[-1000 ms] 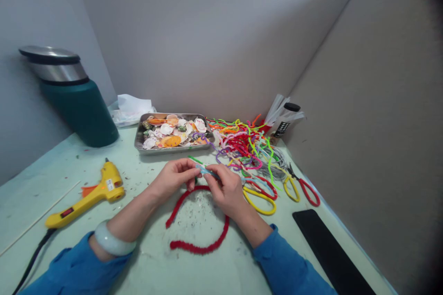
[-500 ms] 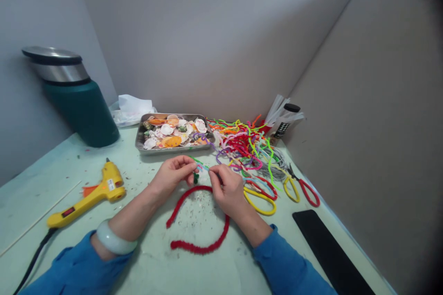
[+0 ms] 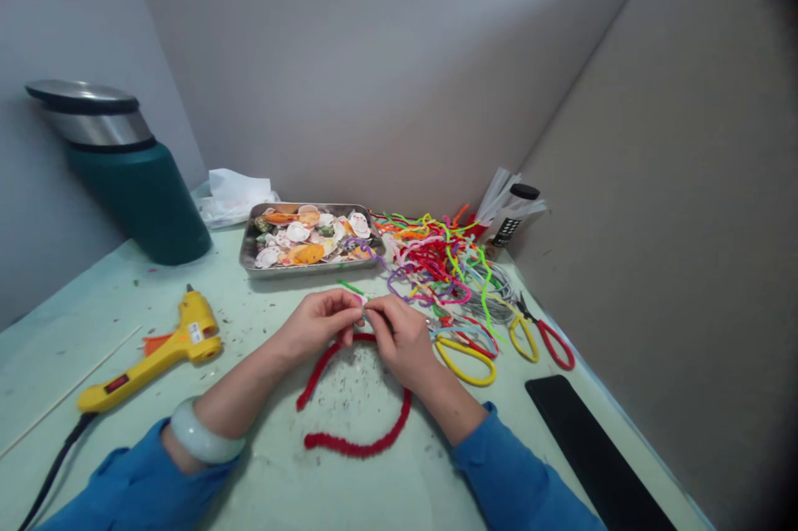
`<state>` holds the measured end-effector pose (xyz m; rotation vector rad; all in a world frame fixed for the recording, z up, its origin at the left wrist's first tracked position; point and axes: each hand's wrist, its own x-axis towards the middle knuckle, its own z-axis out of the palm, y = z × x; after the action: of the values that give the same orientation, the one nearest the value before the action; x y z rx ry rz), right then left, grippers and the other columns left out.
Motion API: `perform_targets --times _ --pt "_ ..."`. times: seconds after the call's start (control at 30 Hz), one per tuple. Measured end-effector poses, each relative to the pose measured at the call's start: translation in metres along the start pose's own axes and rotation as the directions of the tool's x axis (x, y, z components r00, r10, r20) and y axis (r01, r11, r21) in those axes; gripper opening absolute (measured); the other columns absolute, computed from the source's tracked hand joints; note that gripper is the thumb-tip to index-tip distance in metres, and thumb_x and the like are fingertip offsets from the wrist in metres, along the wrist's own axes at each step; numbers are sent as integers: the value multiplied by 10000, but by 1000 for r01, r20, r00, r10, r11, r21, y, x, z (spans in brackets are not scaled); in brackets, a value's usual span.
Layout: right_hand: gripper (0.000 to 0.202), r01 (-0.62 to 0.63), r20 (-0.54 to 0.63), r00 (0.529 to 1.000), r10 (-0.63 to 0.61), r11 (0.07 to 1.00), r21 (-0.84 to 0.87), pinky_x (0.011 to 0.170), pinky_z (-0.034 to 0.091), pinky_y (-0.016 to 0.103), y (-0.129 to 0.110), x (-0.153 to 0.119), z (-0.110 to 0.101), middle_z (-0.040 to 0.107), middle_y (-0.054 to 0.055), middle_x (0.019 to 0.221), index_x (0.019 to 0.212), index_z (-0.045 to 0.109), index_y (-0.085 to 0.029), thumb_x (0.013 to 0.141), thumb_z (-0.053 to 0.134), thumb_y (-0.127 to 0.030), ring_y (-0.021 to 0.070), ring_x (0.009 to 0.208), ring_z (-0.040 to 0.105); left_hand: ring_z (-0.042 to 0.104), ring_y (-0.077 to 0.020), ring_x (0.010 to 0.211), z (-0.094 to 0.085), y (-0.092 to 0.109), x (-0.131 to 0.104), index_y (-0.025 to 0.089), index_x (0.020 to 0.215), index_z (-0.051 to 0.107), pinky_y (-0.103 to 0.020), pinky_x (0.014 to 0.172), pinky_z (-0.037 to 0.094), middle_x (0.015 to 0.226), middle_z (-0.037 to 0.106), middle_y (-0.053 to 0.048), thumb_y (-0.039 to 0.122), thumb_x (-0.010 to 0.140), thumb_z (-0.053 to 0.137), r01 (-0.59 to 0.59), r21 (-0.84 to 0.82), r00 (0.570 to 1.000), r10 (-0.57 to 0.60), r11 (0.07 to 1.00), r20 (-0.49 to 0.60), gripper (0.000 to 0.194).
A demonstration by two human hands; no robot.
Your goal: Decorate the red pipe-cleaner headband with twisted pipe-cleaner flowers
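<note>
My left hand and my right hand meet above the middle of the table, their fingertips nearly touching. Both are closed in a pinch on a thin pipe cleaner, of which only a small pink and pale bit shows; the fingers cover the rest. Just behind the fingertips shows a green pipe cleaner; whether it is held I cannot tell. Below the hands, a fuzzy red headband-like hoop lies on the table, open to the left and partly hidden by my right hand.
A yellow glue gun and a thin stick lie left, before a green bottle. A metal tray of shells stands behind. Pipe cleaners, scissors and a black strip are at right.
My hands have come together, closing the gap where coloured strands showed between them. The dark green bit under my left fingers is no longer visible. The view has shifted slightly.
</note>
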<state>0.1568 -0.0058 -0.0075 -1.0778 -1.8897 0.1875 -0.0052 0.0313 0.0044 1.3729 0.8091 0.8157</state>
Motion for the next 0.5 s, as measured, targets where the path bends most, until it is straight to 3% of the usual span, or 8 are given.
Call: perform_targets --times 0.23,0.5 --pt "157 32 48 998 -30 998 -45 659 448 262 -3 1 1 621 47 762 872 595 -180 910 444 -191 152 704 578 481 -101 425 1 0 -1 169 749 533 -228 489 387 451 556 29 425 753 634 -33 -46 999 33 998 7 276" --pt "125 14 23 1000 -12 996 -92 683 460 275 -2 -2 1 642 67 831 931 586 -173 898 482 -233 168 765 598 477 -103 425 -2 -1 1 165 769 545 -225 478 361 459 555 28 425 758 632 -14 -30 1000 13 999 -17 275"
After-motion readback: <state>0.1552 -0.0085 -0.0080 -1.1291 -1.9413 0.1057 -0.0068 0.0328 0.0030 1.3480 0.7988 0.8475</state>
